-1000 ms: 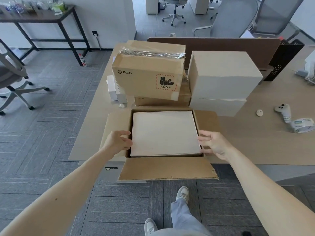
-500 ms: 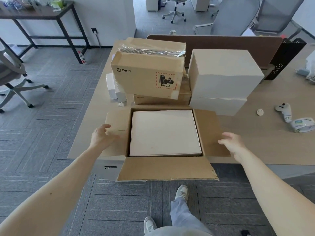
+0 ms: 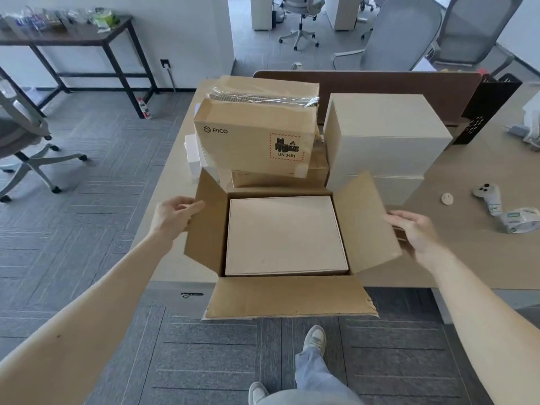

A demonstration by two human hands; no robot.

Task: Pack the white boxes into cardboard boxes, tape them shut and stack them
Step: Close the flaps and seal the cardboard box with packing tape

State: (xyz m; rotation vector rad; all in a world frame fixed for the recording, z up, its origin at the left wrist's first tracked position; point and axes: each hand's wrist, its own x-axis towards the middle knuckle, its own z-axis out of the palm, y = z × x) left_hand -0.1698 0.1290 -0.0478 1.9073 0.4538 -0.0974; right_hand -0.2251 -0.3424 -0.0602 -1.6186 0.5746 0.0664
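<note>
We saw the left hand (image 3: 172, 216) holding the outer edge of the left flap (image 3: 206, 226), with the thumb on the edge and the curled fingers behind it. Their tips were hidden by the cardboard. The right hand (image 3: 415, 232) lay against the outer side of the right flap (image 3: 365, 226) with rather straight fingers. Its thumb was out of sight, so we could not tell if it really gripped. Both flaps stood half raised and leaned outward.

Between the two hands sat the open cardboard box (image 3: 222, 229), and in it a white box (image 3: 285, 235) lay flat and filled almost the whole opening. Only its top face showed. Nearer to us than the hands, the front flap (image 3: 289, 299) hung out over the edge of the table (image 3: 482, 258). We could not make out a far flap.

Beyond the hands a taped PICO carton (image 3: 251, 141) lay a little askew on another carton, which was mostly covered. Beyond the right hand stood a stack of white boxes (image 3: 385, 141), and the right flap hid its lower corner. To the right of the right hand, well apart from it, lay a white controller (image 3: 488, 194) and a tape roll (image 3: 521, 219), touching each other. The frame edge cut the tape roll slightly.
</note>
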